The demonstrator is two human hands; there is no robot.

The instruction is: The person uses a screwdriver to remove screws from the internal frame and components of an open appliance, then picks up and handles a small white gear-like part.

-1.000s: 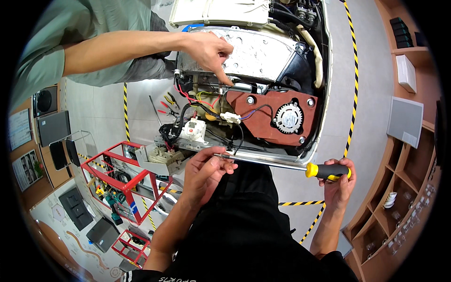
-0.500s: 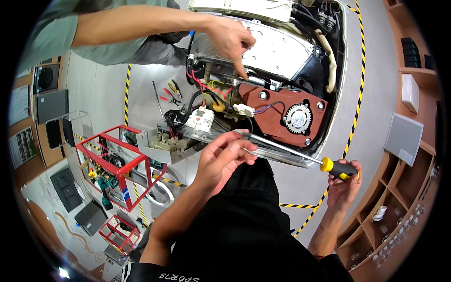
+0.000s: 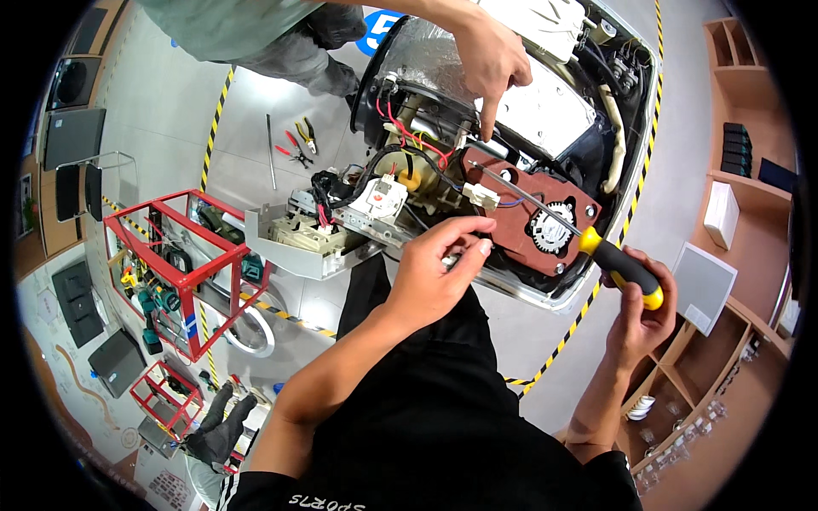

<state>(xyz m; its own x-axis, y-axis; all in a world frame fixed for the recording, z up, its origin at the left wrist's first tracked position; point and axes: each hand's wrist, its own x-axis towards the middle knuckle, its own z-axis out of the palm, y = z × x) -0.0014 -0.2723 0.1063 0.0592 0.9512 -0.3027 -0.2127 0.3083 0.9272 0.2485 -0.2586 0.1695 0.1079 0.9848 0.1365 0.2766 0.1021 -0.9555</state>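
Observation:
My right hand [image 3: 641,311] is closed round the black and yellow handle of a screwdriver [image 3: 626,272]. Its long shaft reaches up and left over a reddish-brown plate [image 3: 520,217] inside an opened appliance. A white toothed wheel [image 3: 552,228] sits on that plate. My left hand [image 3: 439,277] is by the appliance's near edge, thumb and fingers drawn together; a small greyish thing shows partly between them, too hidden to name. Another person's hand [image 3: 494,64] points a finger at the upper left corner of the brown plate.
Left of the plate are red and black wires [image 3: 409,132] and a metal bracket with a white control part [image 3: 379,200]. Pliers [image 3: 305,136] and a thin rod [image 3: 271,153] lie on the floor. A red frame [image 3: 183,277] with tools stands at left, shelves [image 3: 741,196] at right.
The screwdriver has turned, its tip now over the brown plate and away from my left hand. My left hand's fingers have drawn together. The view has shifted, and the other person's hand still points.

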